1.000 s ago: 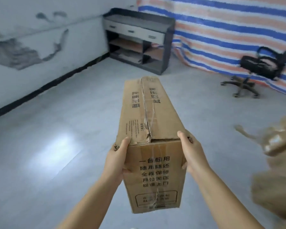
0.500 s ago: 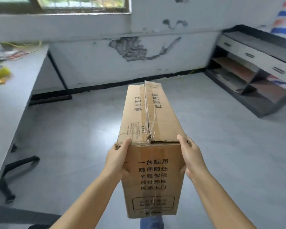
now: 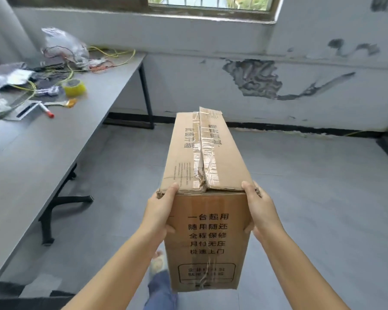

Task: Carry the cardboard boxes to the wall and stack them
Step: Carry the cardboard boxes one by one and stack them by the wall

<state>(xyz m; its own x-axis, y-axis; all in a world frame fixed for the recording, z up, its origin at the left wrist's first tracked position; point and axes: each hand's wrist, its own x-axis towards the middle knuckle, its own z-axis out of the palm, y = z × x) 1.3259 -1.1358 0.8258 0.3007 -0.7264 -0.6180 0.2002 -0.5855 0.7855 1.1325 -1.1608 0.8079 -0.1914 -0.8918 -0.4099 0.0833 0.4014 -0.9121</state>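
Note:
A long brown cardboard box [image 3: 206, 166] with taped top flaps and black printed characters on its near end is held up in front of me, above the floor. My left hand [image 3: 160, 211] grips its near left corner, thumb on the top edge. My right hand [image 3: 259, 209] grips the near right corner the same way. The fingers of both hands are hidden behind the box sides. The box points toward the cracked white wall [image 3: 255, 86] ahead, under a window.
A long grey table [image 3: 43, 142] runs along the left, cluttered with wires, foil bags, a yellow tape roll [image 3: 74, 87] and a marker. Its black legs [image 3: 54, 209] stand on the grey floor [image 3: 311, 198]. My leg and foot [image 3: 159, 278] show below the box.
My view has swung left: the shelf unit and office chair have left the frame, and the table and window wall are in front. Both hands keep the same hold on the box.

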